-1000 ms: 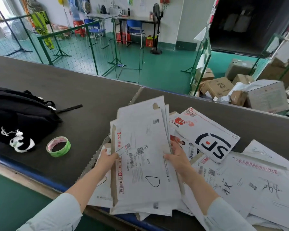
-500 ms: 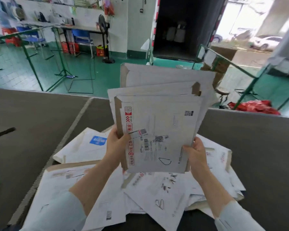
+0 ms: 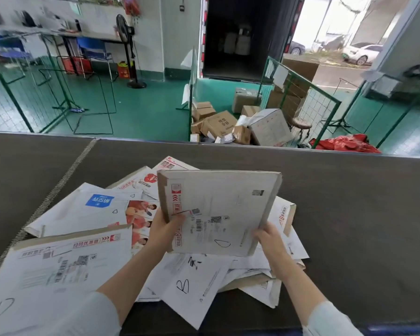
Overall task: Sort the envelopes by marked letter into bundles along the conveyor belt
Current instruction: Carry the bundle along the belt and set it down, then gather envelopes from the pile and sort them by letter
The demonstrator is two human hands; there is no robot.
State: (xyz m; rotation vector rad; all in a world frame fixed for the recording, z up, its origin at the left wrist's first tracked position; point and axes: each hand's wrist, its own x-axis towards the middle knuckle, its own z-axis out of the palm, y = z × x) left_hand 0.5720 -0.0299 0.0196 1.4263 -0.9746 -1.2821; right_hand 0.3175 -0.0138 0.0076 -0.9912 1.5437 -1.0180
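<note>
Above the dark conveyor belt (image 3: 349,214), a bundle of envelopes (image 3: 223,204) is held up clear of the surface, tilted with its printed face toward the camera. The left hand (image 3: 164,229) grips the bundle's lower left edge, thumb laid across the front near the barcode label and fingers hidden behind. The right hand (image 3: 268,241) holds the lower right corner, its fingers curled round the thick edge. The top envelope shows a pen-drawn loop (image 3: 222,243), something like a D on its side. Beneath the bundle a loose pile (image 3: 284,226) of white and brown envelopes lies spread on the belt. Among them, a white envelope marked B (image 3: 187,284) sits near the front edge between the two forearms. An envelope with a blue label (image 3: 83,209) lies to the left, and a large envelope (image 3: 58,267) overlaps its near edge at the lower left. Beyond the belt, on the green floor, cardboard boxes (image 3: 228,124) are heaped inside a green wire pen (image 3: 308,93), and a standing fan (image 3: 125,30) is near the back wall.
</note>
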